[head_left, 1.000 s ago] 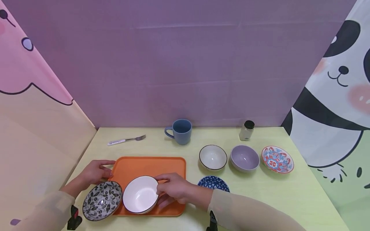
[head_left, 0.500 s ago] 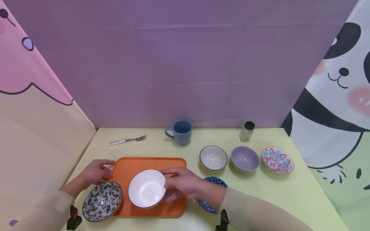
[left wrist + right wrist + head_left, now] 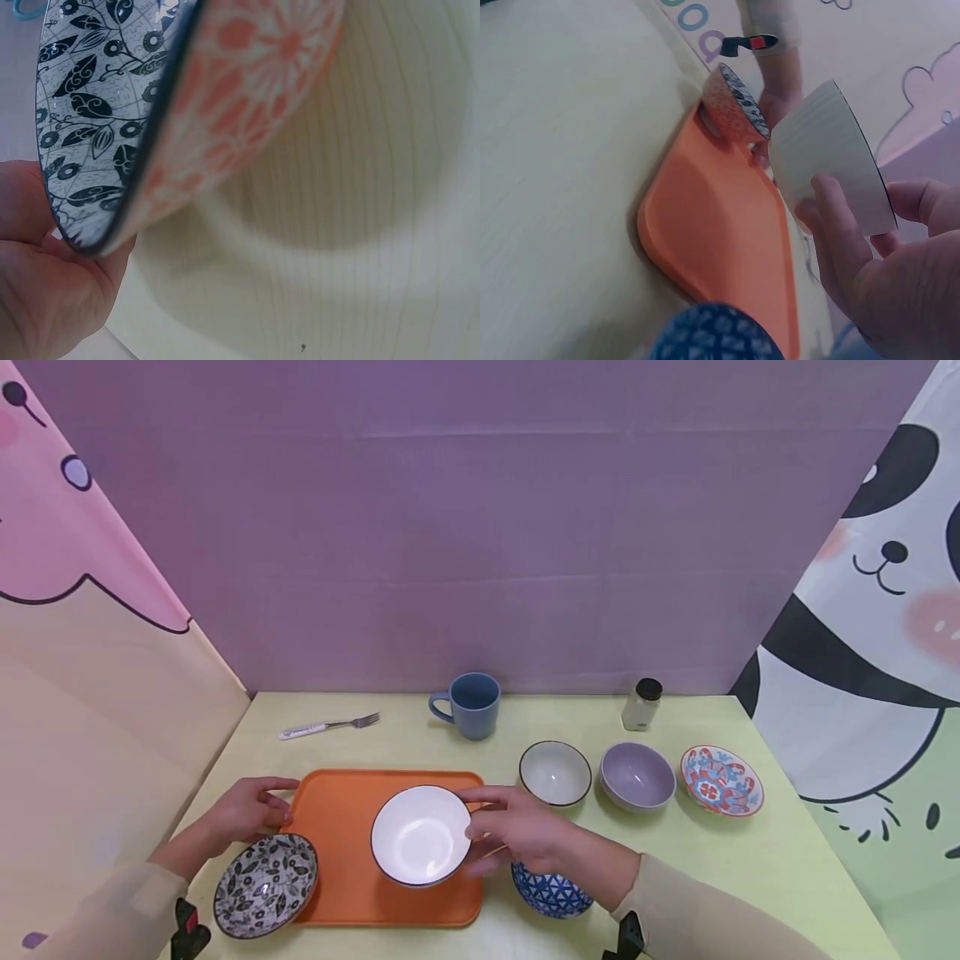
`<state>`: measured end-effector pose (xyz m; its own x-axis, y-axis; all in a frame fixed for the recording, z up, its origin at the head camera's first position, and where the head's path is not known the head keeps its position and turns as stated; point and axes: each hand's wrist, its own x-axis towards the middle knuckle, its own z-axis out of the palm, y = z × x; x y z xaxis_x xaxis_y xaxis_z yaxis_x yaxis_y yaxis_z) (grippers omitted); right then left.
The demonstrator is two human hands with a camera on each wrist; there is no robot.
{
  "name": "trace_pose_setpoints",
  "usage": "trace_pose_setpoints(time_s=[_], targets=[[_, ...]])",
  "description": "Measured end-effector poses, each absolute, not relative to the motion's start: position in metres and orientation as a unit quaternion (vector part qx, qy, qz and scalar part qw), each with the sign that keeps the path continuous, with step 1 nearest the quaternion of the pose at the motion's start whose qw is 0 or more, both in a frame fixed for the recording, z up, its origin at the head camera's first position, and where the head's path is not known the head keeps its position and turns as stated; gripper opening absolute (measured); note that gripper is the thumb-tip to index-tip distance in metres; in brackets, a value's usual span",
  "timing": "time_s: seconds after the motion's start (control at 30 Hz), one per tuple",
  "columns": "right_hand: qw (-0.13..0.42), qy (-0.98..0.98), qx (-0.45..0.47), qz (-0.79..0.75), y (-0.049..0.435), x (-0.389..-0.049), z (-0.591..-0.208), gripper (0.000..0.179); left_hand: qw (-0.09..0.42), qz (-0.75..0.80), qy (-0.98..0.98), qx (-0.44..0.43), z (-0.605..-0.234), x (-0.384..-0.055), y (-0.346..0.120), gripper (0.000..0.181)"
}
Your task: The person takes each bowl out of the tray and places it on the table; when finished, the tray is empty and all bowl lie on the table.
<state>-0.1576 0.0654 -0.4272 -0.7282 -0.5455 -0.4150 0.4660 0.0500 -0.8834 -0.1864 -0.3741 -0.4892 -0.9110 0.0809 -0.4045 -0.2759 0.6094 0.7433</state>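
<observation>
My right hand (image 3: 517,831) grips the right side of a white bowl with a dark rim (image 3: 420,837), fingers along its outer wall in the right wrist view. That bowl is raised above the orange tray (image 3: 337,860). My left hand (image 3: 251,808) is at the tray's left edge, its fingers extended and touching the rim. Just in front of it, a black-and-white leaf-patterned bowl (image 3: 266,887) leans tilted over the tray's left edge. The left wrist view shows that bowl's orange-patterned outside (image 3: 247,90) hiding part of the hand.
Partly under my right forearm is a blue patterned bowl (image 3: 551,893). Farther back are a smaller white bowl (image 3: 555,772), a purple bowl (image 3: 637,777) and a red-blue patterned dish (image 3: 722,781). A fork (image 3: 330,726), blue mug (image 3: 475,706) and black-lidded jar (image 3: 642,704) line the back.
My right hand has carried the white bowl rightward and a little away from me, off the patterned bowl's side. My left hand, the patterned bowl and the tray have stayed put.
</observation>
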Motion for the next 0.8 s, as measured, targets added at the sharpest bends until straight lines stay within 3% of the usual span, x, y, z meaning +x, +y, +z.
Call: trace_pose_setpoints(time_s=[0.8], targets=[[0.303,0.650,-0.035,-0.696,0.174,-0.156,-0.395,0.066,0.210,0.439,0.872,-0.053,-0.486,-0.184,-0.374,0.059]])
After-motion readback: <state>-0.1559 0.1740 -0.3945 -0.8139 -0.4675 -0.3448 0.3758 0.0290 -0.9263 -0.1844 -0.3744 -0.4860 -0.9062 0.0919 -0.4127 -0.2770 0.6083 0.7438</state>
